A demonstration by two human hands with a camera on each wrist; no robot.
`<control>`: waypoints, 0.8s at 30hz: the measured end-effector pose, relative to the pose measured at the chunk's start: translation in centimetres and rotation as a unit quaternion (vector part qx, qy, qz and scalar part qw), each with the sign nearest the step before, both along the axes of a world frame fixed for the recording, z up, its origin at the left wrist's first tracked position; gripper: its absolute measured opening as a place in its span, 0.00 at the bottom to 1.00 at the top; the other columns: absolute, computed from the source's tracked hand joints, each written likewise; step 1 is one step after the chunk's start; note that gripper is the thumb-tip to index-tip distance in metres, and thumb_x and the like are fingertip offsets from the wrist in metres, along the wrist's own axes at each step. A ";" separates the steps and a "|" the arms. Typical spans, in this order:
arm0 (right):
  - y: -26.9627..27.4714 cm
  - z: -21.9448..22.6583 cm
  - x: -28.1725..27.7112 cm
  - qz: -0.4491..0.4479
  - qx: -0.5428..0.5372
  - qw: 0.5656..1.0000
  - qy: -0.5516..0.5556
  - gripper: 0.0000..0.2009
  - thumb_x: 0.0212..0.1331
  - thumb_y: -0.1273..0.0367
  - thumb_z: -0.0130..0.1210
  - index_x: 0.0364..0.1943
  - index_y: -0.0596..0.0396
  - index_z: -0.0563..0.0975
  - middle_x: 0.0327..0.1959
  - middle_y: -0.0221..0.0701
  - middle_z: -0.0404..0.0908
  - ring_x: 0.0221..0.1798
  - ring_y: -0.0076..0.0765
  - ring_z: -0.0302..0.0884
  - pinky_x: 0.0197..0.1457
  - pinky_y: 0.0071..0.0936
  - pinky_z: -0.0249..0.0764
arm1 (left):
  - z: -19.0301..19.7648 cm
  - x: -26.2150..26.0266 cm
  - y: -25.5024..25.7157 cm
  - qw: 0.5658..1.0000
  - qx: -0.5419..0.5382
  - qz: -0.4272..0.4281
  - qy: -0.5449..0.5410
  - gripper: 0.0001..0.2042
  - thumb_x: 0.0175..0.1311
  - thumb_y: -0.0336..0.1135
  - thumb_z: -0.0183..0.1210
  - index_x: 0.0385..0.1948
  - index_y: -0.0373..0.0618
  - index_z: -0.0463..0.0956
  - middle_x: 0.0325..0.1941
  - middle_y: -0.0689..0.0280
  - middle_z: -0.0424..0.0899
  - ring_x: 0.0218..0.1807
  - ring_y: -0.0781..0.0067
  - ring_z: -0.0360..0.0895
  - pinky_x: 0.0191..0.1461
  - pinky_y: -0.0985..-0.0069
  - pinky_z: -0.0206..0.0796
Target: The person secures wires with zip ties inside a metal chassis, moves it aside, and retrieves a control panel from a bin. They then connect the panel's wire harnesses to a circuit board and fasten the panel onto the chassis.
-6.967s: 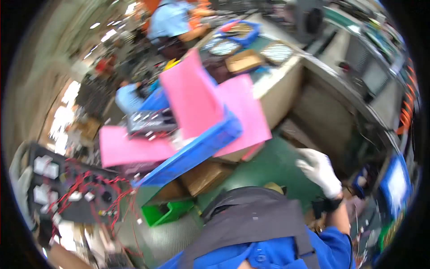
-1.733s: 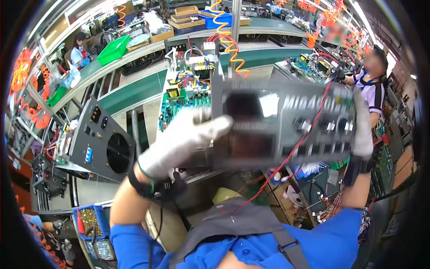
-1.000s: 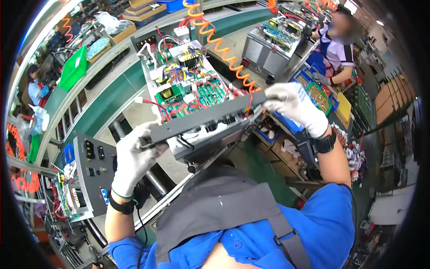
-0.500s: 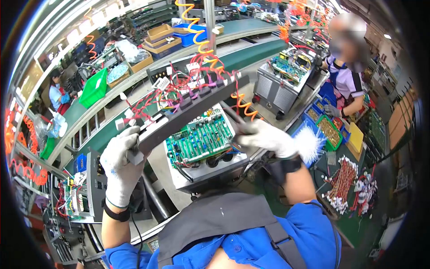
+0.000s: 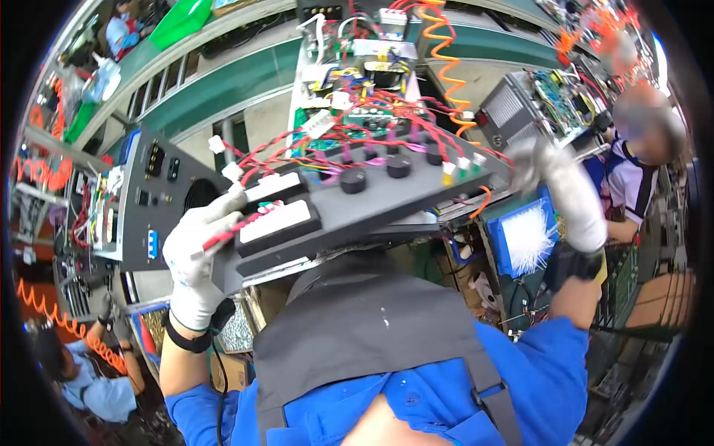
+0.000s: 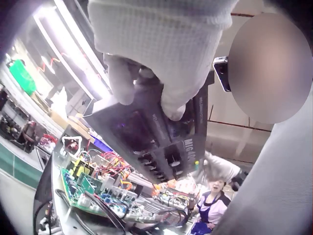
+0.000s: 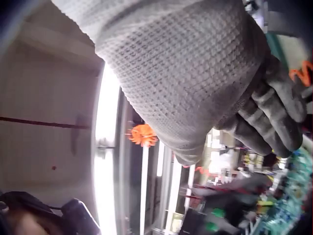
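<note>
A dark grey panel (image 5: 372,197) hangs tilted in front of the body, its back with knobs, two white-faced blocks and red wires turned up in the head view. Its printed face (image 6: 146,132) shows in the left wrist view. My gloved left hand (image 5: 197,256) grips the panel's left end, thumb on one side and fingers on the other. My gloved right hand (image 5: 569,193) is blurred by the panel's right end; in the right wrist view this hand (image 7: 186,73) has its fingers extended and holds nothing. Behind the panel stands an open chassis with circuit boards (image 6: 88,188).
Another unit with a grey fan plate (image 5: 149,197) stands at the left. An orange coiled hose (image 5: 446,67) hangs behind the panel. At the right are a blue tray of white strands (image 5: 526,236), a further open unit (image 5: 513,111) and a person (image 5: 632,175).
The panel has turned so that its wired back faces the head camera more, and the view has shifted. My right hand has come up from over the chassis and moved outward to the right.
</note>
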State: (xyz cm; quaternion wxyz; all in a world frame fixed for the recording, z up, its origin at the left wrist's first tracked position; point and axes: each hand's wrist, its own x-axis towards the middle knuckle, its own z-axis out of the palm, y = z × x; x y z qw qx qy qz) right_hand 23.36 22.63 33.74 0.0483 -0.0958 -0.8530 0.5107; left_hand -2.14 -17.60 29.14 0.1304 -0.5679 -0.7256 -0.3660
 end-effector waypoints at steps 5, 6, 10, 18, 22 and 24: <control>-9.4 -10.1 6.8 -0.195 -0.459 0.865 0.056 0.16 0.74 0.62 0.42 0.58 0.51 0.72 0.47 0.29 0.79 0.46 0.29 0.76 0.50 0.26 0.73 | -0.9 1.6 -1.2 0.994 -0.086 -0.029 0.063 0.09 0.46 0.28 0.62 0.31 0.42 0.80 0.39 0.55 0.87 0.33 0.55 0.83 0.35 0.67 0.76; -11.9 -8.4 5.2 -0.224 -0.518 0.825 0.031 0.18 0.73 0.61 0.44 0.60 0.52 0.71 0.49 0.29 0.78 0.49 0.28 0.76 0.53 0.27 0.73 | -1.5 1.8 -1.4 0.986 -0.132 -0.047 0.093 0.09 0.43 0.27 0.61 0.29 0.42 0.79 0.39 0.57 0.86 0.31 0.58 0.83 0.30 0.68 0.76; -16.3 -11.1 4.8 -0.237 -0.450 0.861 -0.011 0.26 0.71 0.55 0.47 0.64 0.59 0.66 0.57 0.31 0.75 0.58 0.27 0.73 0.61 0.30 0.70 | -5.4 1.3 -2.1 0.977 -0.151 -0.138 0.057 0.10 0.39 0.27 0.60 0.28 0.41 0.77 0.46 0.55 0.83 0.26 0.61 0.79 0.22 0.70 0.70; -19.2 -15.5 5.9 -0.292 -0.386 0.872 -0.068 0.34 0.71 0.56 0.47 0.69 0.71 0.55 0.68 0.42 0.64 0.70 0.32 0.59 0.72 0.29 0.55 | -9.3 0.6 -4.0 0.981 -0.170 -0.080 -0.047 0.15 0.44 0.24 0.63 0.38 0.43 0.81 0.40 0.58 0.83 0.41 0.58 0.81 0.42 0.70 0.74; -18.5 -12.5 4.4 -0.302 -0.206 0.929 -0.053 0.33 0.71 0.56 0.46 0.68 0.71 0.56 0.66 0.40 0.67 0.69 0.33 0.61 0.71 0.29 0.57 | -10.5 0.4 -1.6 0.984 -0.143 -0.082 -0.067 0.11 0.60 0.23 0.55 0.44 0.37 0.78 0.42 0.55 0.83 0.39 0.56 0.82 0.40 0.70 0.74; -17.8 -13.2 3.7 -0.273 -0.254 0.927 -0.047 0.30 0.71 0.55 0.46 0.66 0.67 0.61 0.60 0.36 0.70 0.62 0.30 0.65 0.67 0.27 0.60 | -10.9 0.6 -2.0 0.962 -0.173 -0.026 -0.211 0.14 0.62 0.25 0.56 0.50 0.36 0.77 0.41 0.57 0.84 0.39 0.65 0.81 0.44 0.75 0.72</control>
